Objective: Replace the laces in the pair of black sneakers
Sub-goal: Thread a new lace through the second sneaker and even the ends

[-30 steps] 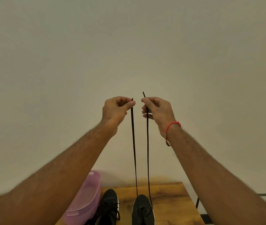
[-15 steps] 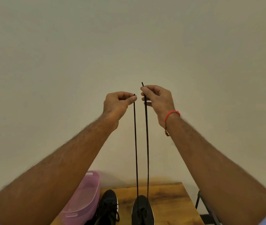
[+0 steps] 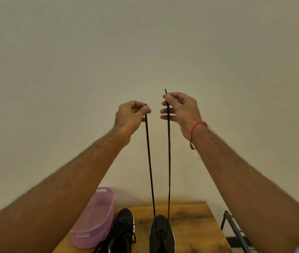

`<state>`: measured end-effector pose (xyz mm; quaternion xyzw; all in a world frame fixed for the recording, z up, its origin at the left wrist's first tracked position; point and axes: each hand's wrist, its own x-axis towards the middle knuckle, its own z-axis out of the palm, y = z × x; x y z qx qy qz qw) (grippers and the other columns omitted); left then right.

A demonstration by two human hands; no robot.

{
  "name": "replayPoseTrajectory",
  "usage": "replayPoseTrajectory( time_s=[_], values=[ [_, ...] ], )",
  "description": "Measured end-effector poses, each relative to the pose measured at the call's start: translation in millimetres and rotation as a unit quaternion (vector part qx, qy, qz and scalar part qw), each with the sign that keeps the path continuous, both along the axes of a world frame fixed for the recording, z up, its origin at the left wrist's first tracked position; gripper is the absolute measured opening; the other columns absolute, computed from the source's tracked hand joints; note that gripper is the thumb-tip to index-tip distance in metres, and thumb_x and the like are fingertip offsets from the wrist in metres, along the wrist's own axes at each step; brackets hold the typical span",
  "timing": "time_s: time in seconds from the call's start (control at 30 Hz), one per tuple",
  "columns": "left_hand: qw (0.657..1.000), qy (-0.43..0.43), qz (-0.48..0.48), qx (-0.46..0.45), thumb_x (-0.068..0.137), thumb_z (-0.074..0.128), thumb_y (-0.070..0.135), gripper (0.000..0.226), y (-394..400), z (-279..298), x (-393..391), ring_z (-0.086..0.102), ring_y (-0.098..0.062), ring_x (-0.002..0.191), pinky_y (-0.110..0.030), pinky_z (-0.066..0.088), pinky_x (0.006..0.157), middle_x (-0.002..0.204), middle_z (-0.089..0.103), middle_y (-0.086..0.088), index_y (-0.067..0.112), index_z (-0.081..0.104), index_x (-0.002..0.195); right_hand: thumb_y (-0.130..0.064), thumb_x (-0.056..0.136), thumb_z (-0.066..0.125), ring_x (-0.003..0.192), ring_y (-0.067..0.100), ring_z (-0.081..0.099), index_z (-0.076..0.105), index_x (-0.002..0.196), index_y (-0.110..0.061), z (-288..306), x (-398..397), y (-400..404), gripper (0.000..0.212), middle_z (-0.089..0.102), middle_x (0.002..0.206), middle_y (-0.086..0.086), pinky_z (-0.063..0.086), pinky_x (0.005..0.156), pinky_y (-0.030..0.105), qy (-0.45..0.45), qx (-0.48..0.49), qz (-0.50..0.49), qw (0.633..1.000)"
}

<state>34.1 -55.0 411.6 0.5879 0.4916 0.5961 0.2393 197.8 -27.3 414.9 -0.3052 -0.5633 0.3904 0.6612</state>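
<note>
Black shoelace [image 3: 168, 161], threaded through the sneaker at the lower centre of the frame, rises in two taut strands to the raised hands at mid-frame. Its left strand [image 3: 149, 161] ends in the left hand [image 3: 129, 116], where the thumb and curled fingers [image 3: 146, 110] pinch it just below its tip, which barely shows above the thumb. Its right strand runs up to the right hand [image 3: 181, 108], whose thumb and forefinger clamp it a little below the tip, so a short stiff end sticks up above the fingers; the remaining fingers of that hand are loosely curled behind the strand. The two hands are near each other but apart, the right one slightly higher. A red thread bracelet [image 3: 197, 127] circles the right wrist.

Both strands converge downward into the right black sneaker [image 3: 161, 234], which stands toe away from the camera on the wooden tabletop [image 3: 194, 227]. Just beside it to the left stands the left black sneaker [image 3: 124, 229], its own lace lying loose over the tongue. Further left, touching or nearly touching that shoe, sits a pink plastic basket [image 3: 95, 221]. At the lower right edge, beyond the tabletop, part of a dark metal frame [image 3: 234, 232] shows. A plain pale wall [image 3: 145, 42] fills the upper frame.
</note>
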Motion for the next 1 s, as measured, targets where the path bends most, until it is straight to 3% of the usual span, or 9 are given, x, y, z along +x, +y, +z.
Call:
replayPoseTrajectory(
  time_s=[0.17, 0.37, 0.47, 0.6, 0.7, 0.77, 0.83, 0.9, 1.0],
  values=[
    [0.999, 0.021, 0.023, -0.011, 0.101, 0.063, 0.026, 0.010, 3, -39, -21, 0.073, -0.010, 0.087, -0.022, 0.050, 0.072, 0.091, 0.078, 0.009, 0.019, 0.066, 0.108, -0.024, 0.095, 0.067, 0.051, 0.015, 0.051, 0.070, 0.102, -0.011, -54, 21, 13, 0.015, 0.071, 0.079, 0.001, 0.043, 0.048, 0.026, -0.068, -0.063, -0.040, 0.995],
    [0.994, 0.099, -0.012, -0.054, 0.100, 0.063, 0.020, 0.009, 3, -144, -33, 0.074, -0.011, 0.077, -0.031, 0.059, 0.082, 0.084, 0.076, 0.003, 0.016, 0.068, 0.107, -0.023, 0.096, 0.065, 0.054, 0.015, 0.049, 0.072, 0.101, -0.012, -163, 36, 12, 0.014, 0.071, 0.079, 0.001, 0.038, 0.047, 0.025, -0.130, -0.161, -0.043, 0.978],
    [0.990, 0.108, -0.028, -0.088, 0.101, 0.060, 0.017, 0.015, -1, -205, -35, 0.072, -0.014, 0.068, -0.029, 0.060, 0.072, 0.083, 0.075, -0.001, 0.020, 0.062, 0.116, -0.024, 0.096, 0.065, 0.058, 0.013, 0.051, 0.072, 0.101, -0.014, -217, 37, 8, 0.013, 0.072, 0.083, 0.002, 0.041, 0.050, 0.024, -0.156, -0.214, -0.034, 0.964],
    [0.981, 0.124, -0.047, -0.141, 0.103, 0.055, 0.010, 0.015, -1, -279, -35, 0.063, -0.010, 0.055, -0.024, 0.056, 0.054, 0.084, 0.070, -0.007, 0.019, 0.066, 0.105, -0.022, 0.097, 0.064, 0.058, 0.013, 0.050, 0.072, 0.101, -0.015, -281, 34, 6, 0.011, 0.072, 0.084, 0.003, 0.041, 0.048, 0.021, -0.171, -0.271, -0.018, 0.947],
    [0.975, 0.146, -0.043, -0.164, 0.104, 0.052, 0.009, 0.021, 1, -327, -33, 0.056, -0.006, 0.050, -0.026, 0.055, 0.052, 0.075, 0.065, 0.004, 0.021, 0.068, 0.109, -0.015, 0.099, 0.060, 0.053, 0.009, 0.049, 0.069, 0.108, -0.015, -325, 31, 7, 0.013, 0.072, 0.083, 0.003, 0.040, 0.046, 0.017, -0.187, -0.305, -0.017, 0.934],
    [0.966, 0.183, -0.045, -0.176, 0.105, 0.049, 0.010, 0.026, 2, -354, -30, 0.058, 0.000, 0.063, -0.014, 0.049, 0.059, 0.080, 0.064, 0.010, 0.025, 0.067, 0.116, -0.014, 0.099, 0.059, 0.052, 0.008, 0.049, 0.067, 0.113, -0.017, -354, 30, 10, 0.016, 0.072, 0.078, -0.001, 0.041, 0.049, 0.020, -0.212, -0.323, -0.022, 0.922],
    [0.946, 0.232, -0.063, -0.217, 0.104, 0.050, 0.014, 0.026, 4, -378, -28, 0.060, 0.006, 0.084, -0.012, 0.049, 0.074, 0.094, 0.063, 0.013, 0.026, 0.066, 0.121, -0.015, 0.099, 0.058, 0.057, 0.006, 0.050, 0.064, 0.119, -0.021, -378, 29, 12, 0.022, 0.073, 0.075, -0.004, 0.044, 0.060, 0.027, -0.257, -0.338, -0.025, 0.905],
    [0.905, 0.309, -0.091, -0.277, 0.102, 0.056, 0.023, 0.020, 7, -394, -22, 0.059, -0.002, 0.103, -0.025, 0.053, 0.091, 0.111, 0.058, 0.009, 0.028, 0.065, 0.119, -0.018, 0.098, 0.059, 0.069, 0.003, 0.055, 0.059, 0.125, -0.026, -390, 26, 11, 0.029, 0.073, 0.083, -0.006, 0.044, 0.071, 0.028, -0.326, -0.341, -0.004, 0.882],
    [0.853, 0.408, -0.096, -0.312, 0.099, 0.060, 0.036, 0.015, 7, -397, -9, 0.056, -0.013, 0.104, -0.038, 0.053, 0.090, 0.113, 0.052, 0.008, 0.028, 0.066, 0.110, -0.026, 0.097, 0.061, 0.107, 0.006, 0.055, 0.052, 0.136, -0.030, -394, 20, 15, 0.040, 0.060, 0.119, -0.007, 0.041, 0.087, 0.022, -0.463, -0.291, 0.059, 0.835]
  ],
)
